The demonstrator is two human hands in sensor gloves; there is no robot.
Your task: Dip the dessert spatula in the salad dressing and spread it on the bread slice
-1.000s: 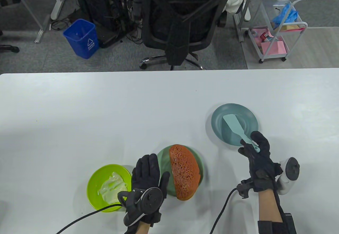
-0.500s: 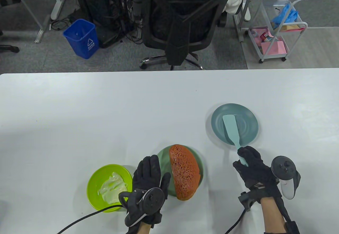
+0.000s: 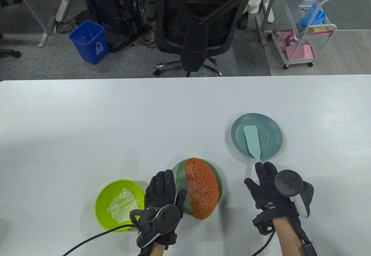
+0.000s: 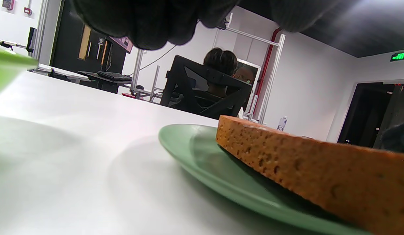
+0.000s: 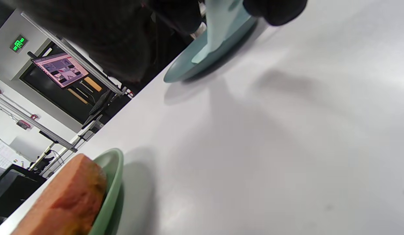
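A light-blue dessert spatula (image 3: 251,141) lies with its blade on a teal plate (image 3: 272,134). Its handle end is hidden under my right hand (image 3: 256,175), which is palm down and holds it. In the right wrist view the spatula (image 5: 218,29) comes out between my fingertips (image 5: 273,13) above the teal plate (image 5: 188,65). A brown bread slice (image 3: 202,192) lies on a green plate (image 3: 178,177). A lime bowl (image 3: 101,198) holds white salad dressing (image 3: 123,206). My left hand (image 3: 174,185) rests flat and empty between bowl and bread plate.
The left wrist view shows the bread (image 4: 303,163) on the green plate (image 4: 195,153) close by, and the lime bowl's rim (image 4: 6,68) at the left. A black office chair (image 3: 200,24) stands beyond the table's far edge.
My right hand has turned palm down and drawn back toward the near edge, still on the spatula handle. The blade has swung slightly on the teal plate. My left hand has not moved.
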